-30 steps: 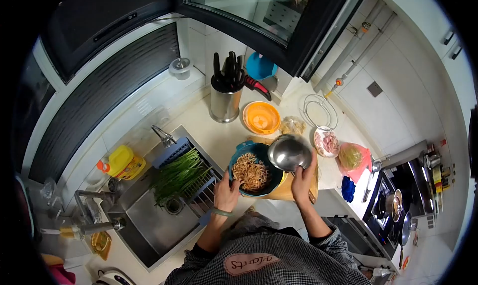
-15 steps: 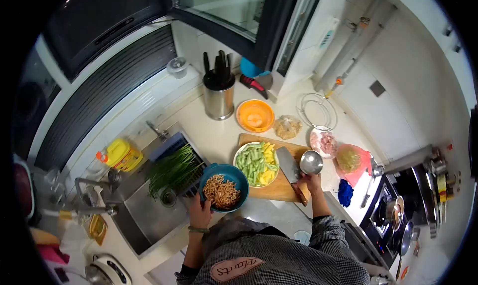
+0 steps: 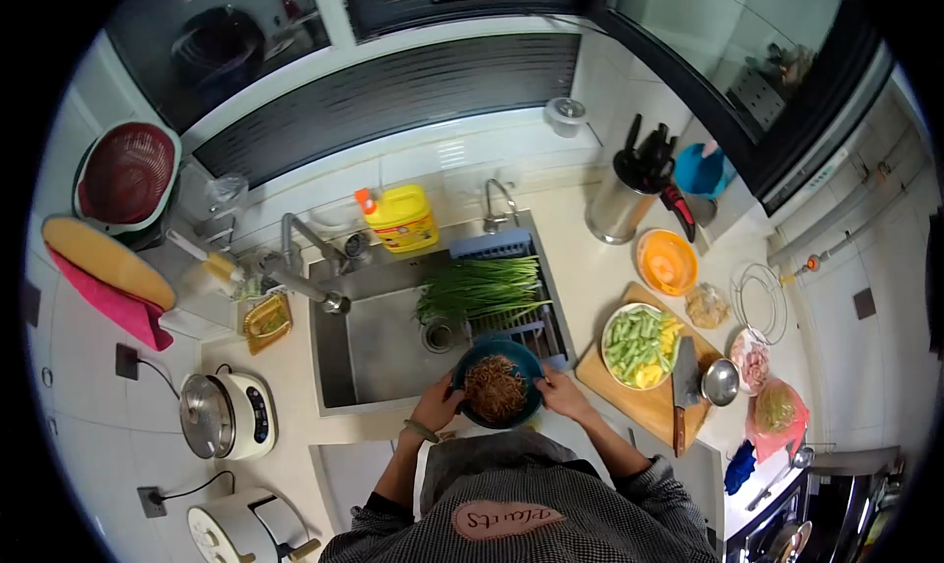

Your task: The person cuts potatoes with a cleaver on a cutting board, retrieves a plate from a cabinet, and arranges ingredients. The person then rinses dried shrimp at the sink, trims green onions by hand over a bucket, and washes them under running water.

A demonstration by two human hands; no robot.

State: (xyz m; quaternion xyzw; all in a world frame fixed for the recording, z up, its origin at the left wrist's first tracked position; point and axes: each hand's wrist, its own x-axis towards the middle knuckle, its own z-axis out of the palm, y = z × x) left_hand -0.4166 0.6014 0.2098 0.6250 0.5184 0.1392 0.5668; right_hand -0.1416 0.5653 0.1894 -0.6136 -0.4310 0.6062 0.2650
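Note:
Both hands hold a teal bowl [image 3: 532, 406] in front of my body, at the near edge of the sink. My left hand [image 3: 436, 404] grips its left side, and my right hand [image 3: 565, 394] grips the right side. Inside the bowl lie thin brown strips of food [image 3: 495, 388], whose kind I cannot make out. Just beyond the bowl, long green stalks [image 3: 482, 290] rest over a rack in the sink [image 3: 379, 361]. To the right, a small metal bowl [image 3: 721, 382] sits beside a cleaver [image 3: 685, 378] at the cutting board [image 3: 644, 401].
A plate of cut green and yellow vegetables [image 3: 639, 345] stands on the board. Behind it are an orange bowl [image 3: 667, 262] and a knife block [image 3: 624, 199]. A faucet [image 3: 313, 286] reaches over the sink. Raw meat on a plate [image 3: 751, 361] lies at far right.
My view has swung left toward the sink. My right hand has let go of the small metal bowl, left by the cleaver, and taken hold of the teal bowl's right side.

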